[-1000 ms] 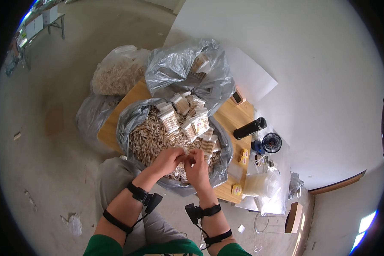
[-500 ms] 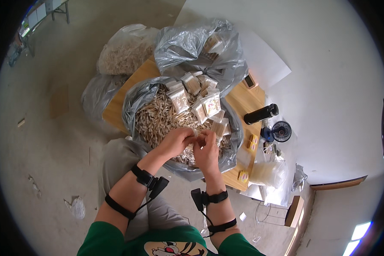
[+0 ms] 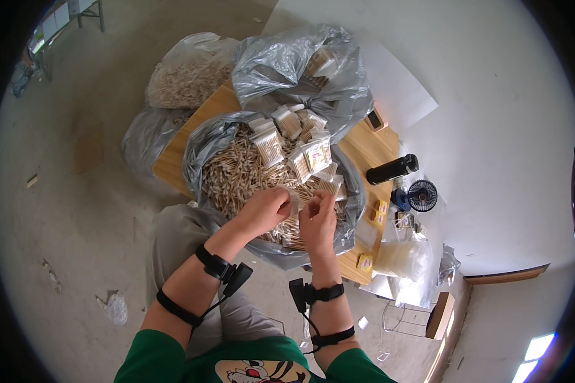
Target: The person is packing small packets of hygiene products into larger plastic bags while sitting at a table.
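Over a grey plastic-lined heap of loose cotton swabs [image 3: 236, 172], both my hands work close together. My left hand [image 3: 265, 209] is closed in a pinch on a small clear plastic bag [image 3: 294, 199], only partly visible beside the fingers. To its right, my right hand [image 3: 318, 223] has its fingers bent together; what they hold, if anything, is hidden. Several filled packets of cotton swabs [image 3: 268, 148] lie on the far part of the heap, and one packet [image 3: 328, 185] rests just beyond my right hand.
The grey bag [image 3: 195, 150] stands on a wooden table [image 3: 172, 163]. Behind it is another grey bag [image 3: 268, 70] with packets. At the right are a black flask [image 3: 391, 170], a small fan [image 3: 421, 195], yellow boxes [image 3: 365, 263] and a stack of clear bags [image 3: 399, 260]. A swab-filled sack [image 3: 188, 80] sits far left.
My hands have moved apart: the right hand has shifted slightly to the right and the left slightly away from it. The clear bag shows more between them.
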Available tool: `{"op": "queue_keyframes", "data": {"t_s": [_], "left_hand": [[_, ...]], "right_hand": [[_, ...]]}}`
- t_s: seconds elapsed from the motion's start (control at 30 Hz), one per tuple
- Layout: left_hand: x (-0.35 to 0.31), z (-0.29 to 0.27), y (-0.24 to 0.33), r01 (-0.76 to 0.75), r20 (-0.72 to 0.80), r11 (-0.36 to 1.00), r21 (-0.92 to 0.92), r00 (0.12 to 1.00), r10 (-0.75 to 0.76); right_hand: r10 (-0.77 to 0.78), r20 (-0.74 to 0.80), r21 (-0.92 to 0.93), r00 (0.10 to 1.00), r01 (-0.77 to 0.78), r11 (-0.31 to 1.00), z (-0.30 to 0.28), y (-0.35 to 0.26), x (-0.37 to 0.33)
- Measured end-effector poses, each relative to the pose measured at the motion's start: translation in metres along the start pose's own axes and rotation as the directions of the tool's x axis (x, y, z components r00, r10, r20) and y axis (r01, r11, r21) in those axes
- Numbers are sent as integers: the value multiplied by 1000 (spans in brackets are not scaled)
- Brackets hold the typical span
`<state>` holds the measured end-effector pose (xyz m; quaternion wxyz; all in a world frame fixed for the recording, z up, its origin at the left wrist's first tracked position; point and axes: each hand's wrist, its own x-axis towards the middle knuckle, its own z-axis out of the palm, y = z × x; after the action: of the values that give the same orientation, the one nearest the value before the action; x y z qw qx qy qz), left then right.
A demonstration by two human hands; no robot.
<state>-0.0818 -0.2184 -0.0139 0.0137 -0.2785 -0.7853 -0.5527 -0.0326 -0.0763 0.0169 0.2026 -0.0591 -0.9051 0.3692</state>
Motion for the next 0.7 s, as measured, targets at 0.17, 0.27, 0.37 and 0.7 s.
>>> {"op": "queue_keyframes", "data": {"t_s": [0.17, 0.27, 0.37, 0.7], "left_hand": [[1, -2, 7, -99, 9, 994, 46, 995, 99], [-1, -8, 13, -104, 60, 995, -6, 993, 104], [-3, -8, 11, -107, 40, 994, -37, 993, 109], [6, 1, -6, 297, 106, 533, -792, 927, -359]], "right_hand": [[-234, 45, -88, 971, 237, 968, 8, 9, -5], [-307, 12, -198, 951, 304, 932, -2, 11, -4], [66, 48, 27, 997, -67, 997, -4, 0, -8], [385, 213, 877, 898, -349, 329, 4, 21, -10]]}}
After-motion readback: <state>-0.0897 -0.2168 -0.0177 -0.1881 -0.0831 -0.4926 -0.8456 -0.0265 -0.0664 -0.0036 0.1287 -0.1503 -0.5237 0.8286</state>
